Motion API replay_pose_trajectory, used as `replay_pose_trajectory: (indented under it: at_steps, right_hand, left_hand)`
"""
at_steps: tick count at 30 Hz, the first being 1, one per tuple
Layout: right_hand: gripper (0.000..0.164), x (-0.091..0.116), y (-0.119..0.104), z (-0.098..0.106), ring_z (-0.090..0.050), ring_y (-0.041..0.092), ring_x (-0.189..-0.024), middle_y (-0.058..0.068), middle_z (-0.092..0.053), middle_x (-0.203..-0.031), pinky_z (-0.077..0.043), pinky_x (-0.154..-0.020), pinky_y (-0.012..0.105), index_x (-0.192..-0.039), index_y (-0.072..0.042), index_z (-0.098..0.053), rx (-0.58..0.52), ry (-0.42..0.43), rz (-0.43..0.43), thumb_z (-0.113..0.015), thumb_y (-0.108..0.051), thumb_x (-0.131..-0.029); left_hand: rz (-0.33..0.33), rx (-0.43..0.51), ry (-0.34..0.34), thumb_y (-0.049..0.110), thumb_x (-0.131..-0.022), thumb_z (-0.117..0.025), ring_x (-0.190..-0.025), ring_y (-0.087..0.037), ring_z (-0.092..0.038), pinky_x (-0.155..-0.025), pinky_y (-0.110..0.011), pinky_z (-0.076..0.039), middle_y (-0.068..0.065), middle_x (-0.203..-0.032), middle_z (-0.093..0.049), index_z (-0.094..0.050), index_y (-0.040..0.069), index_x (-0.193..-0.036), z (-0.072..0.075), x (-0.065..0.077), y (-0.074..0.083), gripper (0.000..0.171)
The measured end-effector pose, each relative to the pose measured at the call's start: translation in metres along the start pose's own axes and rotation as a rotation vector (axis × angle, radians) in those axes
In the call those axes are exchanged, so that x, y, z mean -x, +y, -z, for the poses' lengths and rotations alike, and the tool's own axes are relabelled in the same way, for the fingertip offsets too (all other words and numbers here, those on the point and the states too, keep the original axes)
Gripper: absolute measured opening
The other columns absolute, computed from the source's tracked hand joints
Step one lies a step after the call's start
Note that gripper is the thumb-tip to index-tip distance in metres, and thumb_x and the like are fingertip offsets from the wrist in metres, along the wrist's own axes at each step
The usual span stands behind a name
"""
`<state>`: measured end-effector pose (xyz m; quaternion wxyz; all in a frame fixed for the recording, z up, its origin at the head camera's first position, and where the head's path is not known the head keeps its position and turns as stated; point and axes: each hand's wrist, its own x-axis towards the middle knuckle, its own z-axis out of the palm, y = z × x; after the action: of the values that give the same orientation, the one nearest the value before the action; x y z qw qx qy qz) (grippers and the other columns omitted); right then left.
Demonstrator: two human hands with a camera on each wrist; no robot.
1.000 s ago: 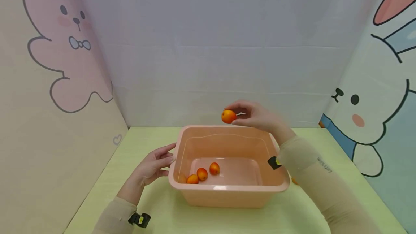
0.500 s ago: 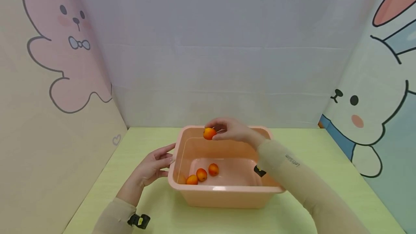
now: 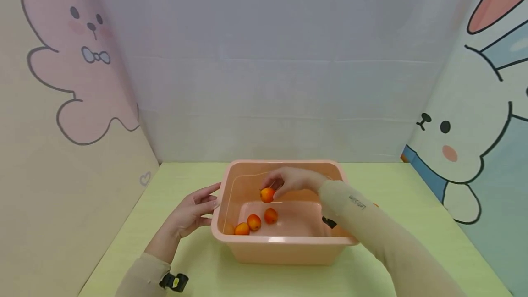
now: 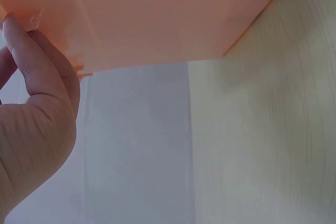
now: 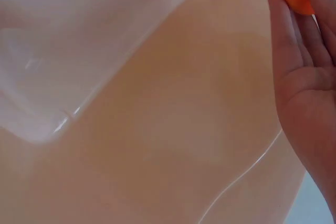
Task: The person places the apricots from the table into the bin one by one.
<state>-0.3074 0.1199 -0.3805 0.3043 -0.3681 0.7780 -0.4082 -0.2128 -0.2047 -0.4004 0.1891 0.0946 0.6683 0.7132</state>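
At lower centre of the frame, a peach tub (image 3: 284, 252) is held at its left rim by the left hand (image 3: 193, 211). By the right hand (image 3: 292, 180), inside the tub, an orange fruit (image 3: 267, 195) is pinched, above three loose fruits (image 3: 254, 222).

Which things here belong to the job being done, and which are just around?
Part of the job:
right hand, holding an orange fruit
pink basin
three more fruits inside it
left hand, touching the basin
perhaps the orange bit behind the right sleeve

Just around:
table
cartoon rabbit
pink cartoon animal
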Motion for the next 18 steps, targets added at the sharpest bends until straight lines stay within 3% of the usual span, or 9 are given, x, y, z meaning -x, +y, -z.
replay_pose_trajectory:
  at_steps: [7,13,18]
  right_hand:
    - [0.031,0.0004,0.0035,-0.0024,-0.064,0.028,-0.105,0.003,-0.068,-0.111,-0.056,-0.090,0.032,-0.118,-0.006,-0.069,-0.015,-0.122,-0.096,-0.072,0.002,-0.088]
    - [0.029,0.0021,0.0065,-0.0016,-0.065,0.024,-0.105,0.002,-0.068,-0.113,-0.055,-0.092,0.032,-0.115,-0.008,-0.070,-0.030,-0.182,-0.169,-0.073,0.001,-0.087]
    - [0.030,0.0032,0.0080,-0.0004,-0.062,0.020,-0.106,-0.002,-0.068,-0.113,-0.054,-0.092,0.030,-0.116,-0.011,-0.070,0.056,-0.199,-0.193,-0.073,-0.002,-0.087]
  left_hand:
    - [0.000,-0.006,0.001,0.012,-0.098,-0.063,-0.088,-0.019,-0.067,-0.072,-0.032,-0.060,-0.008,-0.107,-0.064,-0.028,0.002,-0.155,0.0002,-0.0003,0.0001,0.067]
    - [-0.003,-0.008,-0.005,0.012,-0.098,-0.062,-0.087,-0.018,-0.067,-0.071,-0.032,-0.060,-0.008,-0.107,-0.063,-0.028,0.002,-0.155,0.0010,-0.0015,-0.0010,0.067]
    - [-0.006,-0.003,-0.008,0.011,-0.099,-0.062,-0.087,-0.018,-0.067,-0.071,-0.032,-0.060,-0.008,-0.107,-0.063,-0.028,0.002,-0.155,0.0014,-0.0026,-0.0022,0.066]
